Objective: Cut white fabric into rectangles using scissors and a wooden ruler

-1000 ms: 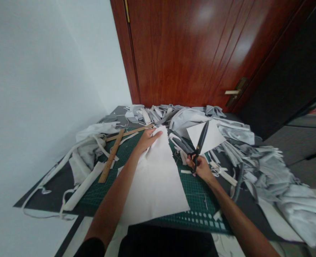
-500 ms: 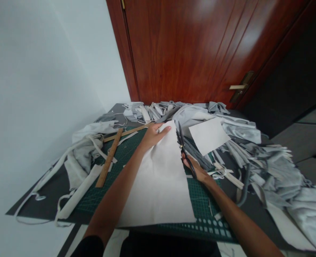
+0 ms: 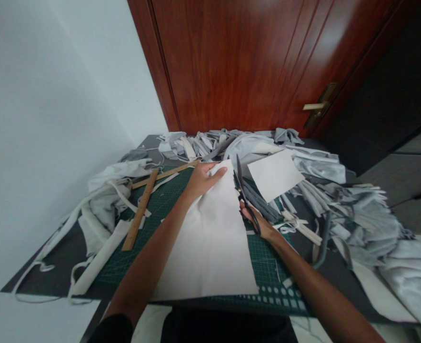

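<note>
A large white fabric piece (image 3: pixel 210 247) lies over the green cutting mat (image 3: pixel 264 262) and reaches the table's front edge. My left hand (image 3: pixel 205 180) pinches its far end, thumb on top and fingers underneath. In my right hand (image 3: pixel 258 220) are black-handled scissors (image 3: pixel 244 195), their blades parted and pointing away from me beside the fabric's right edge. That edge looks ragged near the blades. Just beyond the scissors, a smaller white piece (image 3: pixel 275 174) rests on other cloth.
Two wooden rulers, one of them a near ruler (image 3: pixel 141 209), lie on the mat's left. White strips and cords (image 3: pixel 103 257) spread at the left, with grey and white scraps (image 3: pixel 367 224) heaped at the right and back. Behind the table stands a brown door (image 3: pixel 228 66).
The whole view has shifted slightly, so the table sits a little further up and left. Both hands keep the same grips, and the scissors stay by the fabric's right edge.
</note>
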Action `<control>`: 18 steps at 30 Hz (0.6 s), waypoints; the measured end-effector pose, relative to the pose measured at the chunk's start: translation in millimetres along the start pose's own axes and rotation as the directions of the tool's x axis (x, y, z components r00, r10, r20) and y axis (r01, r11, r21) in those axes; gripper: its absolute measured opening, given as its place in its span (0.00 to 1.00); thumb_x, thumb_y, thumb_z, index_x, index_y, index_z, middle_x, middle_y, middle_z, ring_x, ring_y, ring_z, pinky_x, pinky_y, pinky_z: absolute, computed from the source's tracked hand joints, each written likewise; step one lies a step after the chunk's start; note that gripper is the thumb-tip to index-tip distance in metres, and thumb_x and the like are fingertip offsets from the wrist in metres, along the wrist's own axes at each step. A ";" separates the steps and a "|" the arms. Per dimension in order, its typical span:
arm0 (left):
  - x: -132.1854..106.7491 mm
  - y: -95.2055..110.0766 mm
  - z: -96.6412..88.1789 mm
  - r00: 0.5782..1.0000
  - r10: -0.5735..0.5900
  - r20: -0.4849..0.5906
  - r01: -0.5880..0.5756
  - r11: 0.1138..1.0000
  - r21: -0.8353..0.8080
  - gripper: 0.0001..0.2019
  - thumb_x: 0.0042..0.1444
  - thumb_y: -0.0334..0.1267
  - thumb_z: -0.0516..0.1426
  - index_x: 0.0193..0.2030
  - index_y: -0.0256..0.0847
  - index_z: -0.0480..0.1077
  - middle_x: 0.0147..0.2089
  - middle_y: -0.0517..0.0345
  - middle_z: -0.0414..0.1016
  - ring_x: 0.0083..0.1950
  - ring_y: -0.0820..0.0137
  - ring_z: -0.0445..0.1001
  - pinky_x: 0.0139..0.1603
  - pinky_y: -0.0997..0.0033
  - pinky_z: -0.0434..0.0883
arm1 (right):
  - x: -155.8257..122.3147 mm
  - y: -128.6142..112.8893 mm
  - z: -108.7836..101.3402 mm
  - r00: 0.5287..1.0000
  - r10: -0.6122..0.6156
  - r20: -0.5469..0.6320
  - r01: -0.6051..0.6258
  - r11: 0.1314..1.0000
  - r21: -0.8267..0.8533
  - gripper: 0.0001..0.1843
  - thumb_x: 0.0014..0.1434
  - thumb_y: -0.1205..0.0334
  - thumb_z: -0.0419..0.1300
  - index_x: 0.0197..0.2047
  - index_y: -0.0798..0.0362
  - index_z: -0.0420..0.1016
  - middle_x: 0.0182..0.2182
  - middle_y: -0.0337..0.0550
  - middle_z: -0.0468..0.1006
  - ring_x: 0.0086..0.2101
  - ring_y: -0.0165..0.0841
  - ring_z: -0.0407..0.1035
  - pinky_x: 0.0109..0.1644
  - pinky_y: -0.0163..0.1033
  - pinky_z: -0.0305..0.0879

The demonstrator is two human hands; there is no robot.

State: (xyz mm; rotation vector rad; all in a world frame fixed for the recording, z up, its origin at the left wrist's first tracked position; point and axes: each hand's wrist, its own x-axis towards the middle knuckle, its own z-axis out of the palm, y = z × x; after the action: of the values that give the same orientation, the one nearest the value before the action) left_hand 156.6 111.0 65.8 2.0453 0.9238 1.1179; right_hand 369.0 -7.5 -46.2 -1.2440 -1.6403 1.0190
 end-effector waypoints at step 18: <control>-2.4 1.4 11.1 0.998 0.001 0.055 -0.003 0.999 0.037 0.23 0.61 0.59 0.59 0.32 0.38 0.75 0.31 0.59 0.73 0.34 0.69 0.69 0.31 0.75 0.63 | 2.2 -8.5 0.6 1.000 0.017 -0.005 -0.017 1.000 0.001 0.40 0.62 0.19 0.48 0.37 0.49 0.77 0.40 0.49 0.81 0.45 0.46 0.74 0.60 0.50 0.69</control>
State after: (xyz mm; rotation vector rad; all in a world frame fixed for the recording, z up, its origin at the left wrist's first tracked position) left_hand 165.8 106.2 60.8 2.0963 0.9214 1.0472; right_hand 365.4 -7.1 -38.2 -1.2611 -1.6278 1.0265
